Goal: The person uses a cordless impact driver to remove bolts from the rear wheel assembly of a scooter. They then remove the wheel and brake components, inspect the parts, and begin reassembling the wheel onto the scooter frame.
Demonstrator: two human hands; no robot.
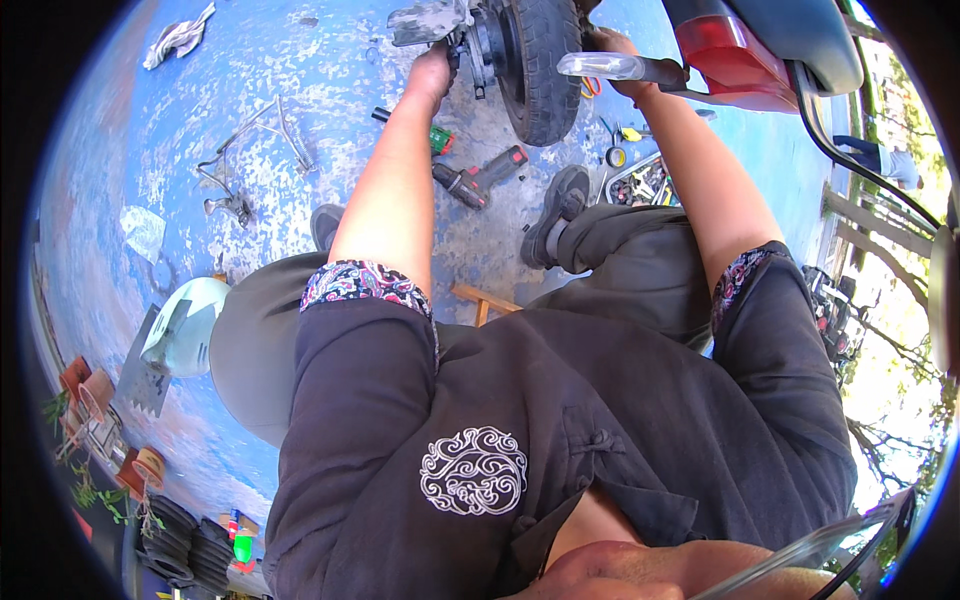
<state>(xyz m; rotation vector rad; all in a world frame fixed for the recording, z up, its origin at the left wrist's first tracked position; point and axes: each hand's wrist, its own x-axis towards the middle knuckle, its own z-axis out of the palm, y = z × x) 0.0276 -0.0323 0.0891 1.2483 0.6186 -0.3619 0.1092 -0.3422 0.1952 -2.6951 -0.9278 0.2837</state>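
A small scooter-type wheel with a black tyre (545,85) stands upright at the top, between my two arms. My left hand (432,76) is closed at the left side of its dark hub (483,55), next to a grey metal bracket (425,25); what its fingers grip is hidden. On the wheel's right side, my right hand (618,62) reaches in with fingers curled near the axle. A clear-lensed turn signal (602,67) partly covers that hand, so its hold does not show. Below the wheel a cordless drill (480,178) lies on the floor.
A red tail light (725,50) and a dark seat (810,40) overhang at upper right. Loose tools fill a tray (645,185) by my right shoe. A metal stand frame (255,135) and a rag (180,38) lie left. Flower pots (95,390) and stacked tyres (170,540) sit lower left.
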